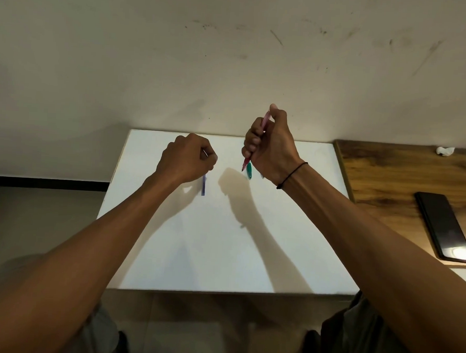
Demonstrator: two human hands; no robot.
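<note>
the right hand [269, 147], right of centre in the frame, is closed in a fist round a pink pen [266, 119]. the pen runs slanted through the fist, its upper end by the thumb and its lower tip poking out under the little finger, raised above the white table [221, 257]. a green pen [249, 170] lies on the table just below that tip, partly hidden by the heel of the hand. the left hand [186, 158], left of centre, has its fingers curled tight on the top of a blue pen [203, 187], whose shaft points straight down the frame out of the fist; whether it touches the surface i cannot tell. both fists sit over the far half of the table, near its back edge by the wall and well in from its side edges, with a clear gap between them. the near half shows bare white surface crossed by arm shadows. at the right a wooden table [390, 169] butts against the white one, a black phone [444, 226] near its front edge.
</note>
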